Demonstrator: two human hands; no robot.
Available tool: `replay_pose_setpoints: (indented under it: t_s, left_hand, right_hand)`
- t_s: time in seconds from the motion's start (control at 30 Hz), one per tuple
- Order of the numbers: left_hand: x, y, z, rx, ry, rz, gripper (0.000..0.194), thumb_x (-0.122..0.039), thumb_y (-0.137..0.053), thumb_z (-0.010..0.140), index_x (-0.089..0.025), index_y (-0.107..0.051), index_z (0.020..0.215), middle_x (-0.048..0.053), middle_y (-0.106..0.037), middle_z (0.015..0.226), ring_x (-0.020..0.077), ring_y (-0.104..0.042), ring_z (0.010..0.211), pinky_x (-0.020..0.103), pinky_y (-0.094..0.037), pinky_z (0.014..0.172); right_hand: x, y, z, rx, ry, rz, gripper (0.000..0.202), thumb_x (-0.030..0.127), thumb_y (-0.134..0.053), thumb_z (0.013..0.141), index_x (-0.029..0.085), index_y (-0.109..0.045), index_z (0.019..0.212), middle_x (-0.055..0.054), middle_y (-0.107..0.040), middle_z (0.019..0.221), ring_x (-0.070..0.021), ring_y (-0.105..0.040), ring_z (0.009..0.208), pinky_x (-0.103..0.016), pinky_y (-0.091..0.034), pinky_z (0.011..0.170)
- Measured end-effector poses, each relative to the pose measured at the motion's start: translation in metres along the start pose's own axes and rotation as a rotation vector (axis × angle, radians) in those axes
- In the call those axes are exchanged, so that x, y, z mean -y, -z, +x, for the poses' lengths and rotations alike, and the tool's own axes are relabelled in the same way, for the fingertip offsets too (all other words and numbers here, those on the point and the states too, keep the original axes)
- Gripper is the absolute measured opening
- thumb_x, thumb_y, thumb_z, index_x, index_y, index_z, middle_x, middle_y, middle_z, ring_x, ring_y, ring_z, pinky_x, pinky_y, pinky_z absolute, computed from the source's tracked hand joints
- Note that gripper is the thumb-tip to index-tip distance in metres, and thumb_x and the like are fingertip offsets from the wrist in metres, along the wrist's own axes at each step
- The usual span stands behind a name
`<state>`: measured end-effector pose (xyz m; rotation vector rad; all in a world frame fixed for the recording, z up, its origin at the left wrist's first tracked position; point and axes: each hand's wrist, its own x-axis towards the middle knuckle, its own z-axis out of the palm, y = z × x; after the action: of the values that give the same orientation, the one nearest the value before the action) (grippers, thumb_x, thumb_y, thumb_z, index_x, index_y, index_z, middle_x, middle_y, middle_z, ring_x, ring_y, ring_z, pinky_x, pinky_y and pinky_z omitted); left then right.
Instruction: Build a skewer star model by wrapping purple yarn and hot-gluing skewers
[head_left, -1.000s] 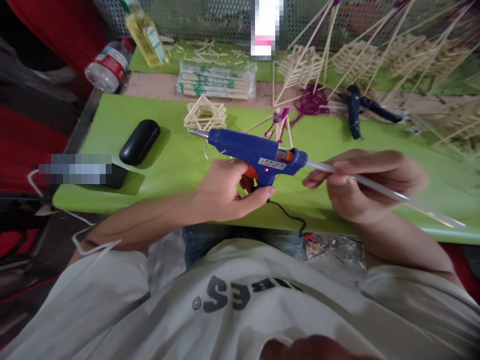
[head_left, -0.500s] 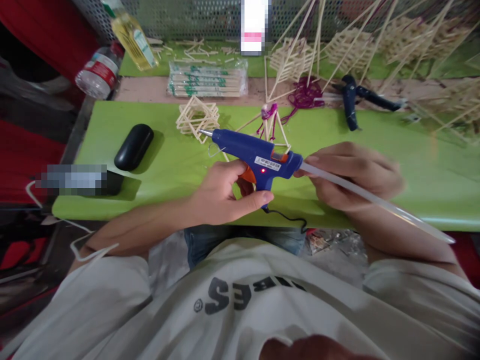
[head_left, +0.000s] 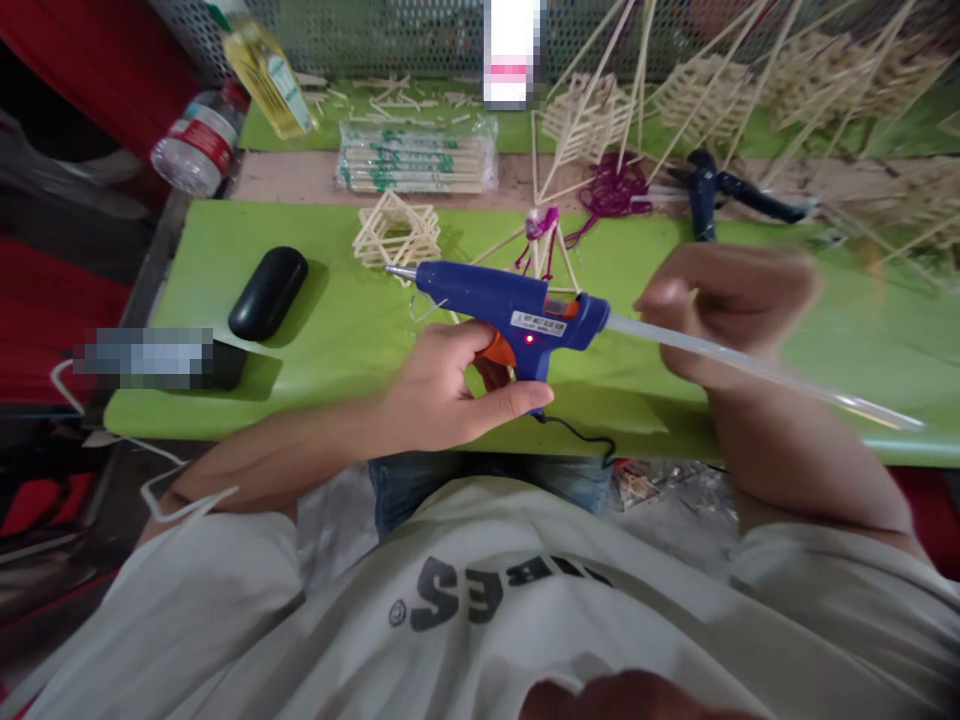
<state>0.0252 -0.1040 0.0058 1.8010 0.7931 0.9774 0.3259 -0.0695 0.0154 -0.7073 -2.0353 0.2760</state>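
Observation:
My left hand (head_left: 469,385) is closed around the handle of a blue hot glue gun (head_left: 480,290), with fingers at its orange trigger (head_left: 499,348). The metal nozzle points left, and a red light glows on the gun's side. From its back end a long translucent glue stick (head_left: 780,375) sticks out, slanting down to the right. My right hand (head_left: 739,305) is just behind and above the stick, blurred, its fingers loosely curled with a gap by the thumb and nothing seen between them. Beyond the nozzle sits a small lattice of wooden sticks (head_left: 396,235).
Purple thread (head_left: 615,188), a stick frame (head_left: 551,250) and dark-handled pliers (head_left: 703,195) lie behind the gun. Stick lattices (head_left: 589,118) line the back right. A packet of sticks (head_left: 416,160), bottles (head_left: 196,145) and a black case (head_left: 268,293) are left. A black cord (head_left: 581,432) hangs from the gun.
My right hand has let go of the glue stick at the gun's back end and moved up and right. The stick's free end has risen, and the gun has shifted slightly.

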Motion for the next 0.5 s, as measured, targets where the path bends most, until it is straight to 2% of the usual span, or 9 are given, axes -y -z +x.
replay_pose_setpoints:
  t_s: [0.07,0.1,0.17,0.23,0.3,0.37,0.43,0.5]
  left_hand:
    - [0.002,0.001,0.001,0.025,-0.025,0.019,0.04,-0.056,-0.105,0.092,-0.023,-0.082,0.093,0.003,-0.087,0.086,0.0185,-0.081,0.073,0.031,-0.067,0.069]
    - [0.003,0.002,0.001,0.048,-0.059,0.033,0.043,-0.06,-0.106,0.091,-0.023,-0.083,0.093,0.004,-0.088,0.088,0.0199,-0.082,0.076,0.033,-0.068,0.072]
    - [0.004,0.002,0.001,0.112,-0.146,0.051,0.042,-0.061,-0.105,0.091,-0.025,-0.085,0.097,0.003,-0.089,0.092,0.0221,-0.085,0.082,0.035,-0.068,0.078]
    - [0.005,0.0,0.0,0.194,-0.21,0.046,0.033,-0.054,-0.102,0.097,-0.026,-0.085,0.102,0.002,-0.09,0.096,0.0219,-0.086,0.086,0.035,-0.068,0.08]
    - [0.004,-0.004,0.0,0.261,-0.223,0.025,0.022,-0.046,-0.097,0.102,-0.027,-0.085,0.102,0.0,-0.091,0.097,0.0208,-0.086,0.086,0.033,-0.068,0.08]
    - [0.004,-0.009,0.0,0.303,-0.178,0.006,0.019,-0.044,-0.097,0.101,-0.029,-0.085,0.099,-0.001,-0.091,0.099,0.0216,-0.087,0.09,0.034,-0.07,0.084]
    - [0.005,-0.013,0.002,0.321,-0.114,-0.031,0.027,-0.049,-0.104,0.093,-0.03,-0.085,0.098,-0.001,-0.092,0.1,0.0224,-0.087,0.09,0.035,-0.073,0.086]
    - [0.006,-0.014,0.003,0.289,-0.121,-0.093,0.037,-0.056,-0.107,0.088,-0.03,-0.085,0.101,0.0,-0.091,0.095,0.0208,-0.085,0.081,0.034,-0.072,0.078]
  right_hand:
    - [0.013,-0.01,0.0,0.019,0.145,0.064,0.053,0.082,-0.08,0.105,0.029,-0.081,0.102,0.0,-0.07,0.075,-0.0151,-0.059,0.058,-0.033,-0.043,0.046]
    - [0.021,-0.016,-0.002,0.053,0.153,0.098,0.055,0.083,-0.078,0.105,0.028,-0.082,0.114,-0.002,-0.074,0.083,-0.0165,-0.064,0.064,-0.032,-0.05,0.05]
    - [0.037,-0.029,-0.009,0.106,0.066,0.217,0.055,0.074,-0.073,0.111,0.026,-0.079,0.138,-0.009,-0.081,0.105,-0.0233,-0.076,0.083,-0.038,-0.066,0.067]
    - [0.049,-0.038,-0.017,0.129,-0.015,0.328,0.058,0.065,-0.075,0.111,0.026,-0.072,0.154,-0.013,-0.082,0.125,-0.0308,-0.082,0.104,-0.047,-0.075,0.085]
    - [0.055,-0.043,-0.023,0.153,-0.075,0.425,0.055,0.056,-0.082,0.108,0.029,-0.072,0.154,-0.012,-0.081,0.129,-0.0308,-0.083,0.107,-0.047,-0.076,0.088]
    - [0.056,-0.044,-0.027,0.173,-0.126,0.507,0.039,0.045,-0.087,0.103,0.03,-0.077,0.138,-0.009,-0.08,0.12,-0.0255,-0.082,0.094,-0.04,-0.075,0.078]
    - [0.055,-0.042,-0.029,0.166,-0.176,0.497,0.02,0.039,-0.084,0.104,0.031,-0.079,0.122,-0.007,-0.081,0.116,-0.0228,-0.081,0.086,-0.036,-0.073,0.071]
    - [0.051,-0.035,-0.032,0.144,-0.192,0.397,0.021,0.044,-0.081,0.106,0.032,-0.08,0.123,-0.009,-0.086,0.117,-0.0255,-0.085,0.088,-0.038,-0.076,0.074]
